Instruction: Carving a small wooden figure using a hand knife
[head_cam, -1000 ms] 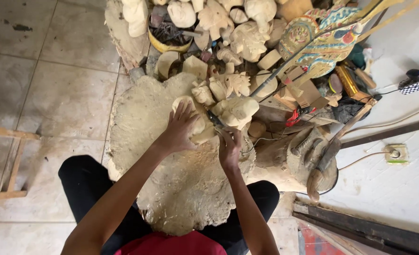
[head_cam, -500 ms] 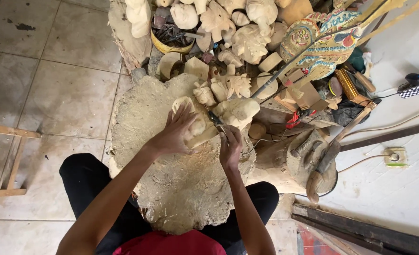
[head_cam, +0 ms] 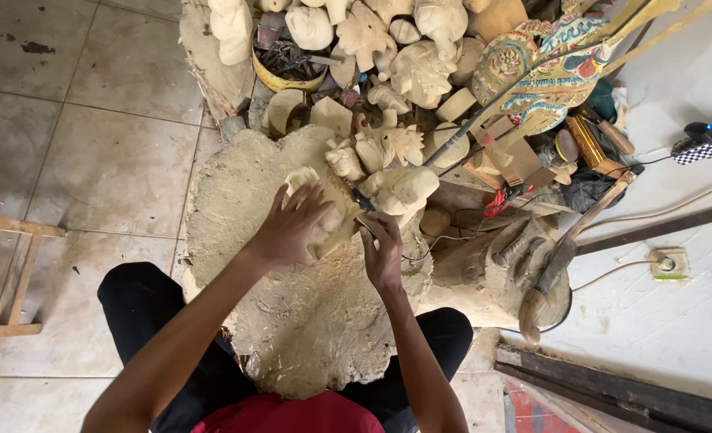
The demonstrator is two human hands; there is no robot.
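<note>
I sat with my knees either side of the big rough stump (head_cam: 292, 321) that served as my bench. My left hand (head_cam: 292, 228) lay spread over the pale wooden carving (head_cam: 324, 210) near the stump's far edge, fingers (head_cam: 312, 200) splayed and pressing it down flat. Just right of the carving, my right hand (head_cam: 382, 252) had its fingers curled tight around a small dark-handled carving tool (head_cam: 362, 202), the tip meeting the carving's right side. Beyond the stump, unfinished pale figures (head_cam: 388, 144) crowded its far rim, and farther still stood a yellow bowl (head_cam: 288, 76) of metal tools. To the far right of the stump leaned a painted flat puppet (head_cam: 548, 64).
</note>
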